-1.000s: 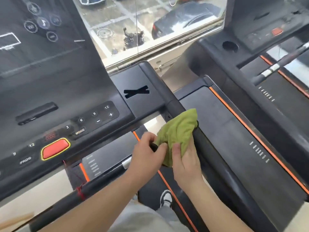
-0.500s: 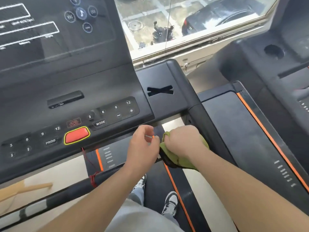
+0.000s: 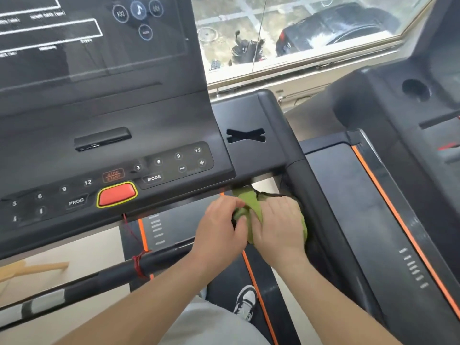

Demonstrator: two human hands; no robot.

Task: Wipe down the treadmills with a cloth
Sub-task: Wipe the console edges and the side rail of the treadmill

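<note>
A green cloth (image 3: pixel 252 206) is gripped by curled fingers (image 3: pixel 229 202) just below the centre of the frame, bunched under the lower edge of a black treadmill console (image 3: pixel 149 120). It is pinched by the left hand (image 3: pixel 219 230) and clasped by the right hand (image 3: pixel 280 226), knuckles up, against the console's side arm (image 3: pixel 296 175). Both forearms are stretched in from the bottom edge. A second treadmill (image 3: pixel 373 195) is seen close at right, a window (image 3: pixel 311 33) at upper right, pale floor (image 3: pixel 87 247) at lower left.
</note>
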